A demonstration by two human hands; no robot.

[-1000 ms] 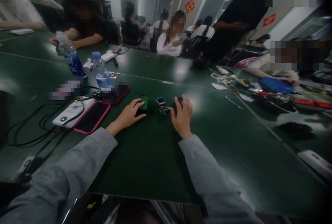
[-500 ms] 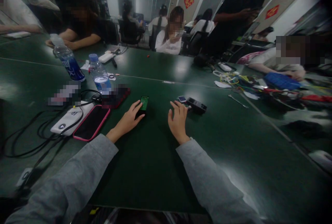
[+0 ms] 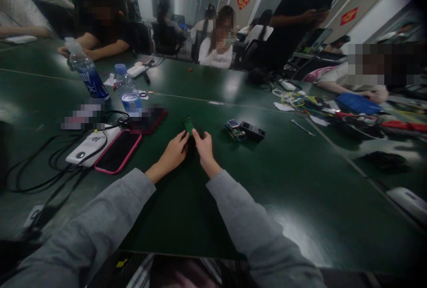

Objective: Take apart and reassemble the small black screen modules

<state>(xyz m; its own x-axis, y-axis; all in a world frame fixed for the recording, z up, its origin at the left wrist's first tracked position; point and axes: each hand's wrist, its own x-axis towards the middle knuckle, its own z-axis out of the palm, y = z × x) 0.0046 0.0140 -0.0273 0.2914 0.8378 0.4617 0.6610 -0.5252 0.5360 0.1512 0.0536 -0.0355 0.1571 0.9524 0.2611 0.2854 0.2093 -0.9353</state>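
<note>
left hand (image 3: 176, 148), right hand (image 3: 204, 149): clamped on flat rectangular green board (image 3: 188, 124) | glossy table (image 3: 283, 172)

A "10" is being borne by the white power bank (image 3: 87, 149) — and what looks like a "0" is being shown on the small white block (image 3: 33, 217) at lower left. Gold characters are being displayed on two red signs (image 3: 243, 0) in the background, and white lettering on the blue-labelled bottle (image 3: 88, 77) — all being blurred beyond reading.
</note>
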